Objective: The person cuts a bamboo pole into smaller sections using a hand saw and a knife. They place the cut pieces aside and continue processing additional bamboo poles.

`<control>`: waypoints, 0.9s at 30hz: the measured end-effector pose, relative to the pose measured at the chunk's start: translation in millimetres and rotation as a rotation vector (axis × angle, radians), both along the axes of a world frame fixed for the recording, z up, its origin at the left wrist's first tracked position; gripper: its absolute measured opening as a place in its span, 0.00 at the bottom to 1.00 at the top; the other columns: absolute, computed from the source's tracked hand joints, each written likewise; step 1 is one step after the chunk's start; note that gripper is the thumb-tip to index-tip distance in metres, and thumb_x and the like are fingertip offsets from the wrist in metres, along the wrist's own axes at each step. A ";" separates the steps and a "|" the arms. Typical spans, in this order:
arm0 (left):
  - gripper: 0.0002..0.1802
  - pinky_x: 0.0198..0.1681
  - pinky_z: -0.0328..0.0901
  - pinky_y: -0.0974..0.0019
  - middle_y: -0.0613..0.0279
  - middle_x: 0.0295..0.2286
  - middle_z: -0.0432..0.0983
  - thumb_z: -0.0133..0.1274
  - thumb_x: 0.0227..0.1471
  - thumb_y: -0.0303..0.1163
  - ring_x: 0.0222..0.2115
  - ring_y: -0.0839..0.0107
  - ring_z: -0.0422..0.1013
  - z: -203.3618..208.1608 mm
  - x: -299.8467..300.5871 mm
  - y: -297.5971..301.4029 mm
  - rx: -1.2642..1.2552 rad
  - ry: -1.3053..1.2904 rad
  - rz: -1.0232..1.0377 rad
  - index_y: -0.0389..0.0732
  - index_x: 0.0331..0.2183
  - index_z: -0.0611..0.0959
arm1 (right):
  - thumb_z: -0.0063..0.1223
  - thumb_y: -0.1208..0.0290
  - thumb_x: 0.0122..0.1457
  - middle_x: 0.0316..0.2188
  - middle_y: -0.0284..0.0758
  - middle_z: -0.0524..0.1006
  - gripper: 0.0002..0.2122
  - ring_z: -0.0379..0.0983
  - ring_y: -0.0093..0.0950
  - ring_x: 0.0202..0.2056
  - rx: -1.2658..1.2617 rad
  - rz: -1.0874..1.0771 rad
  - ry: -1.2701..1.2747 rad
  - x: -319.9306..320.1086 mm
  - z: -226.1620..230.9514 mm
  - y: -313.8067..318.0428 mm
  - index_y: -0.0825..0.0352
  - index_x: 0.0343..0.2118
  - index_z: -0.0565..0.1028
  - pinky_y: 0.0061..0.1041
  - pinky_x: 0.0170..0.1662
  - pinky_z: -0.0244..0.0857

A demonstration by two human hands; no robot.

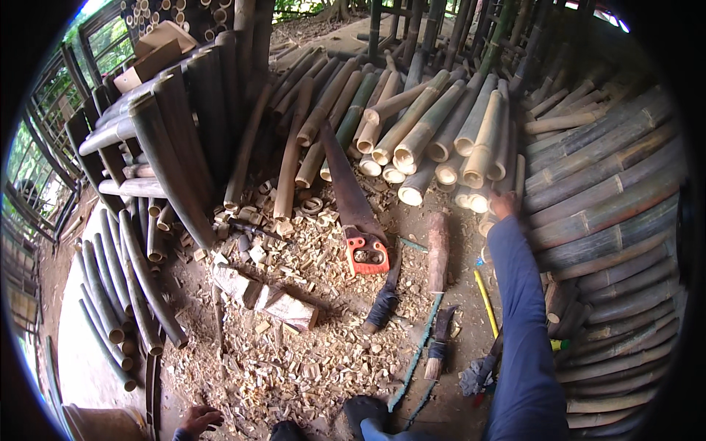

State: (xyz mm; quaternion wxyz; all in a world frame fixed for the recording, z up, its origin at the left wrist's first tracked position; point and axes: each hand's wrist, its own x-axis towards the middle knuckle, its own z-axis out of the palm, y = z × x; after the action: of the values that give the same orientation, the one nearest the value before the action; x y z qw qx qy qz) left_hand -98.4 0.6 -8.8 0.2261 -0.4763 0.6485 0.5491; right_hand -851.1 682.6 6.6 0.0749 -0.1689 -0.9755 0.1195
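My right arm, in a blue sleeve, stretches far forward. At its end my right hand (504,205) has its fingers bent around the near end of a bamboo pole (478,201), at the right side of a pile of cut poles. Its fingertips are partly hidden. Low at the left, my left hand (201,420) hovers above the wood chips, fingers loosely apart and holding nothing. Between the hands lie a handsaw (365,250) with an orange handle, a knife (381,305) with a dark wrapped handle, a second wrapped knife (439,344) and a reddish wooden stick (438,250).
Wood chips (272,382) cover the ground around a split log (287,307). A bamboo bench (158,147) stands at the left, beside several curved bamboo pieces (132,279). Thick bamboo poles (610,191) are stacked at the right. A yellow stick (485,301) lies beside my right arm.
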 end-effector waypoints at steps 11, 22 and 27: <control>0.18 0.44 0.72 0.64 0.54 0.37 0.83 0.59 0.57 0.36 0.38 0.67 0.79 11.6 -155.2 39.0 -0.040 0.409 -0.555 0.31 0.42 0.86 | 0.60 0.50 0.55 0.26 0.30 0.80 0.17 0.75 0.23 0.26 -1.320 -0.043 0.022 163.0 48.6 15.9 0.58 0.38 0.76 0.23 0.23 0.62; 0.26 0.57 0.70 0.59 0.47 0.47 0.79 0.59 0.59 0.35 0.50 0.61 0.76 86.1 -217.9 132.8 0.367 0.631 -0.494 0.28 0.53 0.76 | 0.65 0.58 0.45 0.53 0.43 0.72 0.43 0.73 0.37 0.51 -1.294 0.327 -0.076 468.3 69.6 -111.7 0.72 0.63 0.60 0.36 0.56 0.69; 0.50 0.62 0.65 0.55 0.39 0.61 0.63 0.63 0.55 0.45 0.60 0.53 0.65 91.6 -272.5 172.2 0.602 0.884 -0.478 0.29 0.66 0.56 | 0.71 0.64 0.51 0.57 0.39 0.69 0.42 0.68 0.31 0.58 -1.429 0.505 -0.621 529.6 45.5 -182.0 0.69 0.65 0.57 0.34 0.60 0.64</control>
State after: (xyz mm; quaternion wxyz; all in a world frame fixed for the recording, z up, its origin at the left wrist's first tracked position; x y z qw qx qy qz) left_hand -370.9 172.8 82.8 0.1773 0.0427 0.5862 0.7894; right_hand -321.5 500.6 52.1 -0.3536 0.0238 -0.6490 0.6731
